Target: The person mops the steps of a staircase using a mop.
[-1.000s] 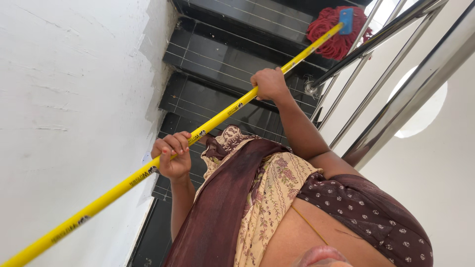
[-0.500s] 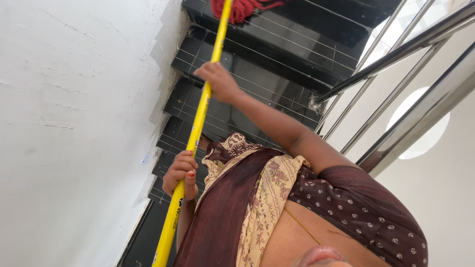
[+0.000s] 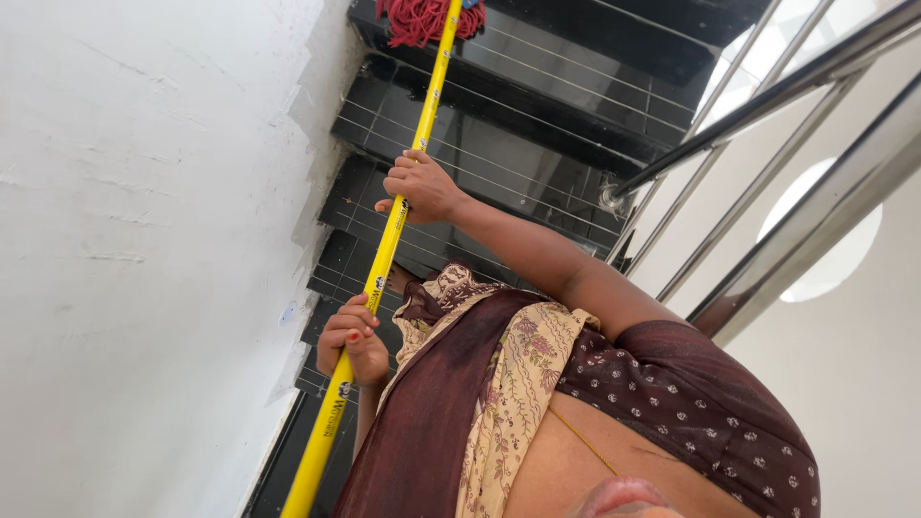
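I hold a mop with a long yellow handle (image 3: 384, 264) in both hands. My right hand (image 3: 420, 187) is shut on the handle higher up, arm stretched out over the steps. Lower down, close to my body, my left hand (image 3: 353, 341) is shut on the same handle. The red string mop head (image 3: 417, 21) rests on a black stair step (image 3: 556, 67) at the top edge of the view, near the wall. The handle's lower end runs out of view at the bottom left.
Black glossy stairs (image 3: 499, 182) with thin white lines lie ahead. A white plastered wall (image 3: 144, 240) bounds them on the left. A shiny steel railing (image 3: 767, 96) with slanted bars runs along the right. My patterned brown and cream clothing fills the bottom.
The mop head has swung from the right by the railing to the left near the wall. Since half a second ago my right hand has drawn a little closer to my body.
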